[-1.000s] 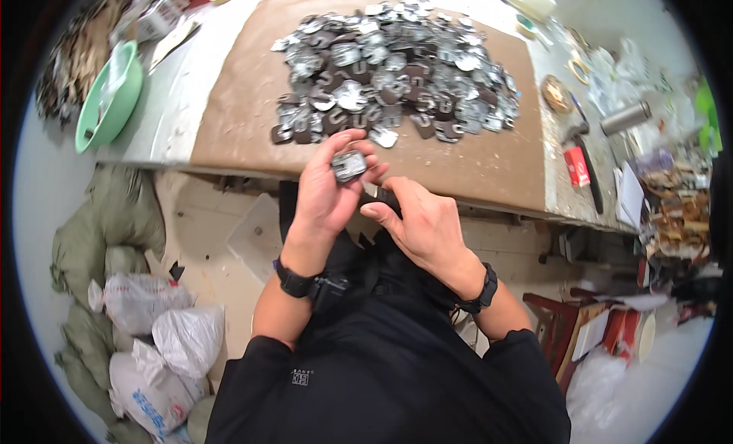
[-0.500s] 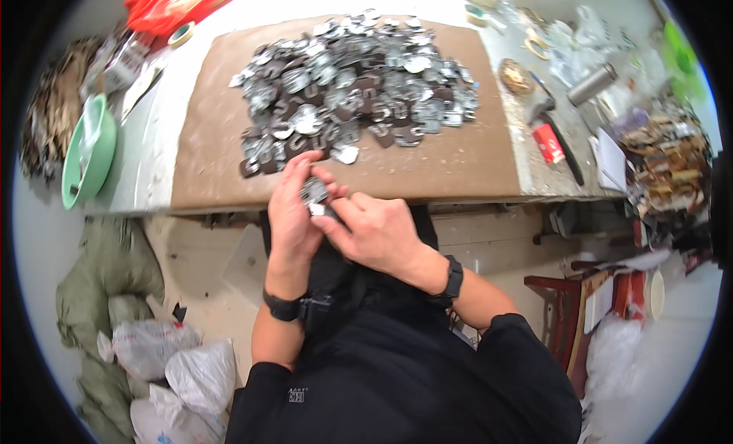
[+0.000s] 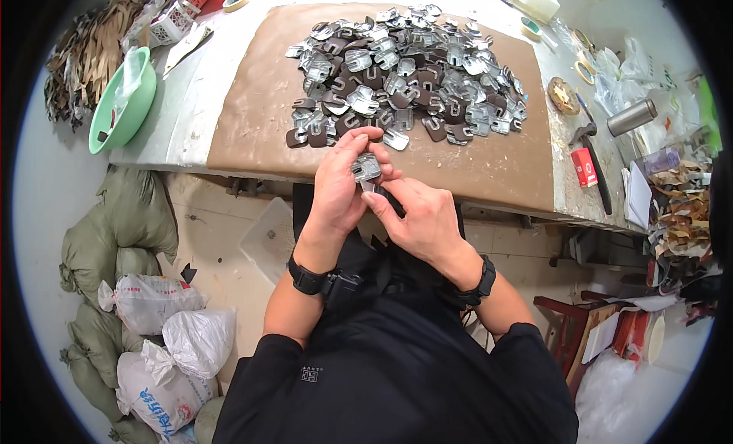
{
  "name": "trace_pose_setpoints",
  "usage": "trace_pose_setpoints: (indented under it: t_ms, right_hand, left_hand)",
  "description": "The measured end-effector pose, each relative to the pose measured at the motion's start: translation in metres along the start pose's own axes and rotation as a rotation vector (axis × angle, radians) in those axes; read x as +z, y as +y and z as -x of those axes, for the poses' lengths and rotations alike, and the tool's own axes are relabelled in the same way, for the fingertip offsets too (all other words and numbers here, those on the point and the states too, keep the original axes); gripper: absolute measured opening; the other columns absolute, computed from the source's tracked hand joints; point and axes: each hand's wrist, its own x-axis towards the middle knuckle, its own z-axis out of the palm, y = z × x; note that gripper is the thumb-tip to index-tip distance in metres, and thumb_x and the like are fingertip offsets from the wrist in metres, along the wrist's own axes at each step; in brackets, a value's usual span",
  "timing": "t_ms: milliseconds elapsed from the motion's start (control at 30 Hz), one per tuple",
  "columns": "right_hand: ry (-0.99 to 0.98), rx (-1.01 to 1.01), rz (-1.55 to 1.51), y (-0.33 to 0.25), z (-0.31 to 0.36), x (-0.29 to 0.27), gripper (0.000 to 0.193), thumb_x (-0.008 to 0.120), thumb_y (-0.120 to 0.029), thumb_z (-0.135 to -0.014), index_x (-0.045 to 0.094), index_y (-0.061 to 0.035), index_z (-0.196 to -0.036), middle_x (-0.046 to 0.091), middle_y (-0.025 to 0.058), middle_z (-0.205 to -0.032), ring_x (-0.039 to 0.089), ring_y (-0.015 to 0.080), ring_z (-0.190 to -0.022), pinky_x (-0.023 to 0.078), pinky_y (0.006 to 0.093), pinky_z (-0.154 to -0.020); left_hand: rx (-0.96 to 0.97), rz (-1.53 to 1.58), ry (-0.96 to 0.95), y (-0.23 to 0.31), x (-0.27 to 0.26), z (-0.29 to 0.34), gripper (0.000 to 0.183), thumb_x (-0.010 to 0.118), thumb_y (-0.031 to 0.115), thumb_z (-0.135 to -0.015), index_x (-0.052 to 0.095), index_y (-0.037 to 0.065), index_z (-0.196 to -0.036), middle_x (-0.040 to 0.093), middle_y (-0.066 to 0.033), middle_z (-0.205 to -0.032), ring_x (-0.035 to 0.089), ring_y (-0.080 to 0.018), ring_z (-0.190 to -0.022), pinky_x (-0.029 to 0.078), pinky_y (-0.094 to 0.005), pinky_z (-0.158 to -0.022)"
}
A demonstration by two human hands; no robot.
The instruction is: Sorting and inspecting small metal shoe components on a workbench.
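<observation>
In front of the table's near edge my two hands are together. My left hand (image 3: 341, 180) is closed around a small shiny plate (image 3: 366, 167) with slots, held between its fingers and thumb. My right hand (image 3: 424, 216) pinches thumb against fingers at the plate's lower end. A bright sliver (image 3: 368, 187) shows at that pinch; I cannot tell whether it belongs to the plate or is a separate piece. Just beyond my fingers, a heap of similar slotted plates (image 3: 397, 77), some shiny and some dark brown, is spread over a brown sheet (image 3: 252, 100).
A green basin (image 3: 141, 100) stands at the table's left edge. On the right lie a hammer (image 3: 595, 165), a red box (image 3: 584, 167), a metal cylinder (image 3: 632, 117) and tape rolls (image 3: 586, 71). Sacks (image 3: 145, 207) fill the floor at left; a clear plastic bin (image 3: 269, 238) sits under the table.
The whole view has shifted, so the table and heap appear farther right. My hands stay together on the plate, with its slotted face now showing more clearly.
</observation>
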Motion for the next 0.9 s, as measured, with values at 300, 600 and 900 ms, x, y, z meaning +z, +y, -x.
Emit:
trace_pose_setpoints:
  t_ms: [300, 600, 900]
  right_hand:
    - [0.005, 0.022, 0.004, -0.003, 0.0, 0.007, 0.027, 0.064, -0.028, -0.094, 0.067, -0.0012, -0.094, 0.065, 0.016, -0.073, 0.064, 0.0328, -0.06, 0.048, 0.0385, -0.053]
    - [-0.227, 0.297, -0.503, -0.018, 0.0, -0.003, 0.039, 0.039, -0.033, -0.106, 0.058, 0.0014, -0.101, 0.061, 0.0193, -0.066, 0.06, 0.0365, -0.054, 0.045, 0.0412, -0.053]
    - [-0.464, 0.945, -1.384, -0.013, -0.014, -0.011, 0.033, 0.038, -0.035, -0.107, 0.055, -0.0067, -0.106, 0.044, -0.0031, -0.062, 0.031, 0.0026, -0.043, 0.027, 0.0199, -0.037]
  left_hand:
    - [0.055, -0.057, -0.009, -0.006, 0.001, 0.001, 0.023, 0.04, 0.014, -0.102, 0.049, 0.003, -0.119, 0.058, -0.0065, -0.081, 0.058, -0.0158, -0.072, 0.056, -0.0384, -0.078]
    - [0.316, 0.101, 0.078, -0.002, 0.006, 0.004, 0.02, 0.038, 0.012, -0.101, 0.046, 0.002, -0.117, 0.057, -0.008, -0.083, 0.058, -0.0191, -0.077, 0.054, -0.0474, -0.093]
    - [0.465, -0.097, 0.029, -0.004, 0.004, 0.007, 0.017, 0.04, 0.011, -0.103, 0.049, 0.002, -0.115, 0.059, -0.0091, -0.083, 0.059, -0.0188, -0.076, 0.05, -0.0514, -0.099]
